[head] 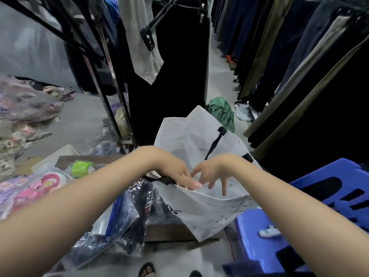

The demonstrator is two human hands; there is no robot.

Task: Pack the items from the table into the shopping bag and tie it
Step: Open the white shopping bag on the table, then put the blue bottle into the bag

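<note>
White woven shopping bag [201,206] with black strap handles stands open at centre, against the brown table's [169,232] right edge. Left hand [175,172] pinches the near rim; right hand [213,174] hovers over the mouth, fingers spread. Clear-wrapped dark garments [127,216] lie left.

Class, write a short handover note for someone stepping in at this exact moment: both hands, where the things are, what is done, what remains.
Left hand: at the near rim of the white shopping bag, fingers on its edge.
Right hand: fingers spread over the bag's mouth, holding nothing.
Bag stands open at the table's right end.
Plastic-wrapped dark clothing, pink packet and green roll still lie outside.
Left: pack them, tie the bag.
</note>
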